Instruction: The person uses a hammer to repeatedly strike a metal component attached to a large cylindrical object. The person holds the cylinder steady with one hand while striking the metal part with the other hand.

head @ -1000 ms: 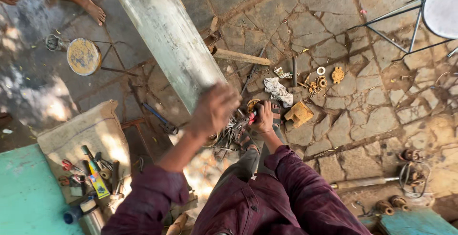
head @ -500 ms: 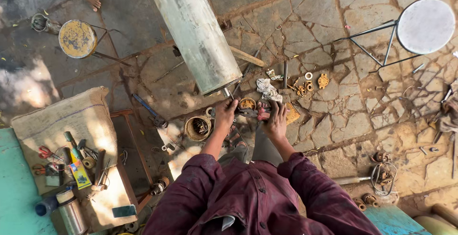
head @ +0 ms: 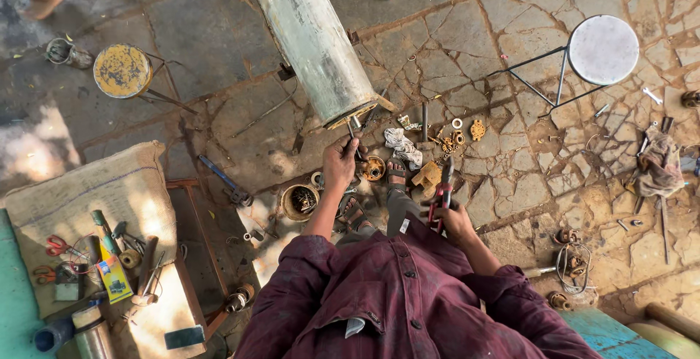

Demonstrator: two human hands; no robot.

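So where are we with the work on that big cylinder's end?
Done: small brass parts already lie loose on the stone floor. In hand: left hand reaches to the cylinder end; right hand holds red-handled pliers. Left: the cylinder itself lies unmoved.

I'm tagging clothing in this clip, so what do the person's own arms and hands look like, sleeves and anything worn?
Both arms are in long, loose sleeves of a dark maroon buttoned shirt, creased and pushed up to around the elbow, leaving the forearms bare. The left hand and right hand are bare: no gloves. No watch or ring can be made out at this size.
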